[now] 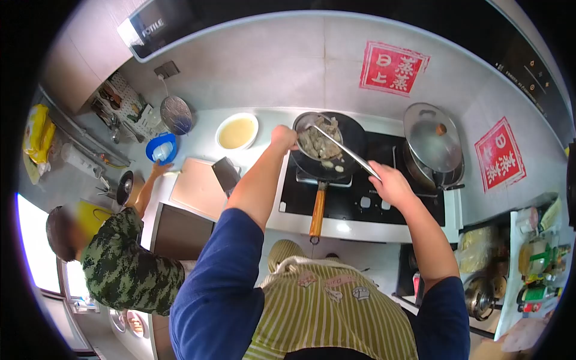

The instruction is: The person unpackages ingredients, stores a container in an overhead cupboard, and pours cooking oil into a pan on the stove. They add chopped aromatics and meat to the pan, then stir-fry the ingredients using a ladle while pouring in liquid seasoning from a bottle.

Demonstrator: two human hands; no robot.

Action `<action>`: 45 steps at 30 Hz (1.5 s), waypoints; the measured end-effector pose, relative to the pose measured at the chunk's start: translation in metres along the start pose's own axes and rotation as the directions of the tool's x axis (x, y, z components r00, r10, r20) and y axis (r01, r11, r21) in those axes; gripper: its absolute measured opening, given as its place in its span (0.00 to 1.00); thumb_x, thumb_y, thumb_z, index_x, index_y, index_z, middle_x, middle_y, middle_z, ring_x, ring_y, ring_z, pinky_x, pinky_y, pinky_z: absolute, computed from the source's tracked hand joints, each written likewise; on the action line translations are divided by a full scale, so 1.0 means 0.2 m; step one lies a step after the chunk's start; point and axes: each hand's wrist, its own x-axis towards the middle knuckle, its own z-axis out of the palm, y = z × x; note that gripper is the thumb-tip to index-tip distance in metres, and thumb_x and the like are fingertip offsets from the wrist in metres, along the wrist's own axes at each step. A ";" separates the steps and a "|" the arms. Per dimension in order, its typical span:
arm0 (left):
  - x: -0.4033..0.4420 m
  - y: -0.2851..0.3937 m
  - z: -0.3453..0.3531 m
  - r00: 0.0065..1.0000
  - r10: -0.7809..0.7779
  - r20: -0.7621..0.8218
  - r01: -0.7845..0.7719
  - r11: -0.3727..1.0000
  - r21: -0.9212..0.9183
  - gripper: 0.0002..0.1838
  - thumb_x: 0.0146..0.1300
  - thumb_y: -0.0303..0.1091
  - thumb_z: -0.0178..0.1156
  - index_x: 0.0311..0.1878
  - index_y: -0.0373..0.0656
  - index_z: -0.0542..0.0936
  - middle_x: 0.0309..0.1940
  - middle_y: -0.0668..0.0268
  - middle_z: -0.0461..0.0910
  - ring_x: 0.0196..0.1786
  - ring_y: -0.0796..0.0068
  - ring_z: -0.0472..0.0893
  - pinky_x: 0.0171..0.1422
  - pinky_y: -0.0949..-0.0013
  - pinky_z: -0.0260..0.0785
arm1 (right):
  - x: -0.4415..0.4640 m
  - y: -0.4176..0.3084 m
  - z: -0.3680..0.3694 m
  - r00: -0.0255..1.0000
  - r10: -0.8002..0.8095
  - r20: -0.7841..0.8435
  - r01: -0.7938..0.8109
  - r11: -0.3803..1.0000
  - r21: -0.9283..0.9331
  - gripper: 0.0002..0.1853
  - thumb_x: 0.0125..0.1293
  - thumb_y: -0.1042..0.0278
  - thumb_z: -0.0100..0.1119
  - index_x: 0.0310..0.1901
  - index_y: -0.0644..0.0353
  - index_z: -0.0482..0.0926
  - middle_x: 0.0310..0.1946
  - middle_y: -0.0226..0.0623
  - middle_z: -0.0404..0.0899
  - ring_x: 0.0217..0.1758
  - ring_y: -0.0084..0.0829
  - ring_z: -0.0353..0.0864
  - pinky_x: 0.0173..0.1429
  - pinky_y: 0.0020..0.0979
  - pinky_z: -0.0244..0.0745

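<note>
My left hand [285, 139] is closed on the rim of a metal bowl [302, 123], which is held over a dark frying pan [354, 139]. Greyish-brown pieces that look like meat [321, 141] fill the bowl, and a few pale bits lie in the pan near its edge. My right hand [391, 185] grips the long handle of a metal spatula [354, 155]; its far end reaches in among the pieces, so its shape is partly hidden. The pan sits on the left burner, its wooden handle [318, 210] pointing toward me.
A lidded pot [432, 141] stands on the right burner of the black stove [384, 214]. Left of the stove are a white bowl of yellowish liquid [237, 131], a cutting board [195, 191] and a cleaver [225, 175]. A person in camouflage [129, 258] reaches toward a blue bowl [157, 144].
</note>
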 end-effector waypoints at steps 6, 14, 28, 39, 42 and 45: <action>-0.05 0.07 -0.08 0.987 0.152 -0.047 -0.137 0.962 0.235 0.12 0.53 0.27 0.61 0.40 0.33 0.85 0.40 0.50 0.87 0.41 0.54 0.88 0.45 0.58 0.81 | -0.10 0.16 -0.16 1.000 0.012 0.025 -0.008 0.989 -0.151 0.22 0.69 0.66 0.58 0.64 0.53 0.71 0.44 0.46 0.82 0.44 0.52 0.82 0.47 0.47 0.79; -0.01 0.11 0.00 0.957 0.281 -0.071 -0.199 0.816 0.543 0.14 0.49 0.29 0.62 0.40 0.35 0.87 0.45 0.45 0.85 0.51 0.47 0.85 0.55 0.56 0.78 | 0.03 0.09 0.01 0.996 0.053 -0.073 -0.046 0.995 0.091 0.19 0.67 0.68 0.60 0.58 0.59 0.73 0.45 0.51 0.82 0.49 0.54 0.81 0.52 0.48 0.76; -0.13 0.27 -0.03 0.954 0.252 -0.160 -0.126 0.825 0.550 0.18 0.56 0.31 0.59 0.50 0.37 0.85 0.52 0.45 0.83 0.57 0.48 0.82 0.62 0.55 0.75 | -0.11 0.13 -0.32 0.986 0.078 0.147 -0.023 0.938 -0.347 0.24 0.68 0.64 0.58 0.66 0.51 0.71 0.44 0.44 0.81 0.41 0.50 0.84 0.45 0.49 0.80; -0.14 0.34 -0.12 0.911 0.377 -0.168 -0.230 0.802 0.552 0.16 0.56 0.31 0.61 0.47 0.35 0.85 0.50 0.43 0.83 0.56 0.46 0.83 0.61 0.55 0.76 | -0.03 0.07 -0.17 1.000 0.018 0.009 -0.016 0.977 -0.215 0.23 0.68 0.65 0.58 0.64 0.57 0.72 0.42 0.46 0.82 0.40 0.51 0.84 0.45 0.48 0.80; -0.18 0.35 -0.13 0.919 0.343 -0.193 -0.200 0.830 0.521 0.17 0.56 0.31 0.61 0.47 0.35 0.85 0.50 0.43 0.83 0.56 0.46 0.83 0.61 0.55 0.76 | -0.06 0.05 -0.17 0.996 0.046 0.073 -0.024 0.960 -0.279 0.23 0.67 0.65 0.59 0.63 0.56 0.73 0.43 0.45 0.83 0.41 0.50 0.84 0.46 0.48 0.81; -0.13 0.29 -0.13 0.915 0.366 -0.169 -0.211 0.792 0.573 0.18 0.57 0.32 0.60 0.49 0.36 0.84 0.51 0.44 0.83 0.56 0.47 0.83 0.61 0.55 0.76 | -0.11 0.00 -0.31 0.990 0.108 0.091 -0.072 0.940 -0.334 0.23 0.67 0.64 0.59 0.63 0.55 0.73 0.43 0.45 0.83 0.41 0.50 0.84 0.46 0.48 0.80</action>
